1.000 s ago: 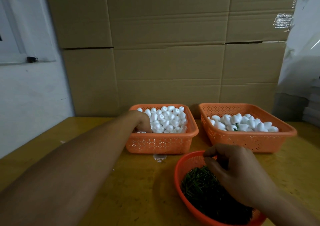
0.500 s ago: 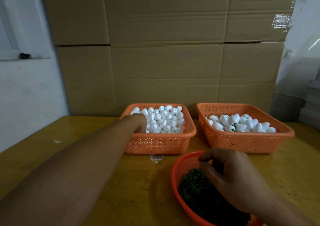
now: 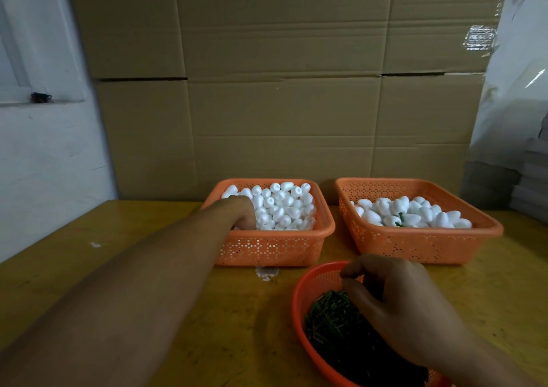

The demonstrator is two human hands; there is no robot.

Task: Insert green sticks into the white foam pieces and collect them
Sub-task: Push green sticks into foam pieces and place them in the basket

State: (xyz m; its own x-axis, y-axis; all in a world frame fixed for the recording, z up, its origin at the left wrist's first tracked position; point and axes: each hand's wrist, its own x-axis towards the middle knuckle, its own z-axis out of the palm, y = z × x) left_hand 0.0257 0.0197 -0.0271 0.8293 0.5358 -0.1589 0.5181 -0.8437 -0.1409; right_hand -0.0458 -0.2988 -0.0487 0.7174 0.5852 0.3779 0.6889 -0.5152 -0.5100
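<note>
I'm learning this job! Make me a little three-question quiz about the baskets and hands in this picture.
1. True or false: the left hand reaches into the left square basket of white foam pieces.
2. What fills the round basket under the right hand?
A. white foam
B. green sticks
C. paper
3. Fill in: in the right square basket, a bit of ____ colour shows among the foam.

Key: 1 true; 2 B; 3 green.
</note>
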